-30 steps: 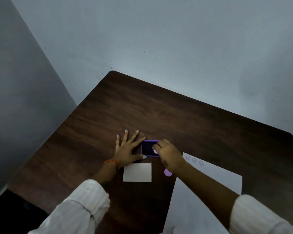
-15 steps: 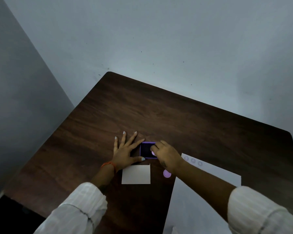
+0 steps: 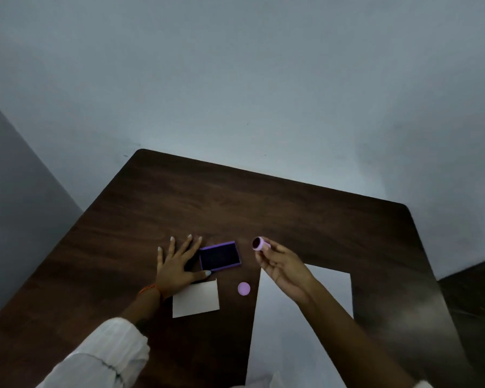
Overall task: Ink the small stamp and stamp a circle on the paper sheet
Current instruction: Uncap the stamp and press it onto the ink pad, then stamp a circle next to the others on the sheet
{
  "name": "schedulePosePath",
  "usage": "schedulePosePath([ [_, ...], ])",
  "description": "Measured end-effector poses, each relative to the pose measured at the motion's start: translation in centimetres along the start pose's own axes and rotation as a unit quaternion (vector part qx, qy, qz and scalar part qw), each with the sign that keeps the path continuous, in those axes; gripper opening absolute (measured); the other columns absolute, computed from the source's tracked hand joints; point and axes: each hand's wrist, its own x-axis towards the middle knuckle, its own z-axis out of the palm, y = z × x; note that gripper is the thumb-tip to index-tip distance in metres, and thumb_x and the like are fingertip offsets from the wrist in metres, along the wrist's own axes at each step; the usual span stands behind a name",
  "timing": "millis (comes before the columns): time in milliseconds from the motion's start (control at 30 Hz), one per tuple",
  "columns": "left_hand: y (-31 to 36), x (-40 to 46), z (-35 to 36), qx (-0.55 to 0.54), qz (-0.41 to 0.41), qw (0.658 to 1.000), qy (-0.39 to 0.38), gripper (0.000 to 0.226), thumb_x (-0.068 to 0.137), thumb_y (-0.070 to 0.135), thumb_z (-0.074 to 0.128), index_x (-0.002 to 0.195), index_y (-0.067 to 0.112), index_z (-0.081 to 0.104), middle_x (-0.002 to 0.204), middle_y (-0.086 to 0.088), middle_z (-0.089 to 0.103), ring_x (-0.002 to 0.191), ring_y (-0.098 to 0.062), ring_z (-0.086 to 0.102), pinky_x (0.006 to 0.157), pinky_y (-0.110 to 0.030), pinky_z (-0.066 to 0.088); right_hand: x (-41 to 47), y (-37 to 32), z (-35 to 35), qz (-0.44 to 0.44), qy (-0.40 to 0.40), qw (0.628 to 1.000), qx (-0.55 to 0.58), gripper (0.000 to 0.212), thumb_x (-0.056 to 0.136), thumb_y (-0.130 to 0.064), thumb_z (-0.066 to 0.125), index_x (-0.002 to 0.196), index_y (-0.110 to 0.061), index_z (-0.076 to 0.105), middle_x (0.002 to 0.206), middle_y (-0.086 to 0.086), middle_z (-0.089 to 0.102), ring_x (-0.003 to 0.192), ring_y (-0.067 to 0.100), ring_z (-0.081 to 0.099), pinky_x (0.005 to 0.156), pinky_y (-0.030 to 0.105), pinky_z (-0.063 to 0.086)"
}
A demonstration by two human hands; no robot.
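Note:
My right hand [image 3: 280, 266] holds a small pink round stamp [image 3: 259, 243] above the table, tilted so its dark inked face points up and left. The purple ink pad [image 3: 219, 256] lies open on the dark wooden table [image 3: 305, 214], left of the stamp. Flat on the table beside the pad's left edge rests my left hand [image 3: 177, 263], fingers spread, thumb touching the pad's near corner. The white paper sheet [image 3: 305, 331] lies under my right forearm, which hides its far left corner.
A pink round cap [image 3: 244, 289] lies between the pad and the paper sheet. A small white card [image 3: 195, 300] sits near my left wrist. Pale walls enclose the table's far side and left.
My right hand lifted the stamp off the ink pad and moved it right, turning its inked face upward. My left hand stayed by the pad. The camera view shifted upward.

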Motion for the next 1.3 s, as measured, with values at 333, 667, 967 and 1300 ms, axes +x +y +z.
schedulePosePath([
  [333, 5.2, -0.3, 0.5, -0.043, 0.021, 0.995, 0.086, 0.084, 0.067, 0.077, 0.048, 0.139, 0.040, 0.024, 0.155, -0.002, 0.022, 0.144, -0.031, 0.006, 0.114, -0.058, -0.006, -4.8, 0.9, -4.6, 0.005, -0.040, 0.964, 0.261, 0.067, 0.023, 0.000, 0.094, 0.086, 0.005, 0.073, 0.090, 0.023, 0.074, 0.077, 0.028, 0.074, 0.061, 0.033, 0.063],
  [667, 13.3, 1.1, 3.4, 0.085, 0.189, 0.978, -0.035, 0.074, 0.077, 0.060, 0.055, 0.140, 0.041, 0.020, 0.157, 0.001, 0.014, 0.145, -0.023, -0.003, 0.108, -0.056, -0.019, -2.2, -0.7, -8.8, -0.089, 0.215, 0.973, -0.005, 0.023, 0.081, -0.009, 0.066, 0.104, -0.007, 0.064, 0.102, 0.015, 0.070, 0.095, 0.027, 0.067, 0.081, 0.034, 0.057],
  [967, 11.9, 2.2, 5.0, 0.151, 0.179, 0.970, -0.068, 0.082, 0.072, 0.068, 0.052, 0.141, 0.038, 0.019, 0.158, 0.002, 0.006, 0.145, -0.022, -0.004, 0.107, -0.052, -0.023, 1.3, 1.7, -10.0, -0.274, 0.280, 0.798, -0.458, 0.009, 0.085, -0.014, 0.063, 0.086, -0.006, 0.067, 0.090, 0.012, 0.070, 0.079, 0.015, 0.060, 0.066, 0.007, 0.038],
  [1300, 11.2, 2.4, 5.2, 0.139, 0.201, 0.969, -0.046, 0.096, 0.056, 0.079, 0.031, 0.141, 0.035, 0.023, 0.158, 0.002, 0.009, 0.145, -0.023, -0.001, 0.106, -0.045, -0.024, 2.1, 1.9, -10.2, -0.260, 0.235, 0.686, -0.638, 0.010, 0.083, -0.006, 0.064, 0.093, -0.004, 0.066, 0.099, 0.017, 0.069, 0.084, 0.028, 0.067, 0.075, 0.026, 0.052],
])
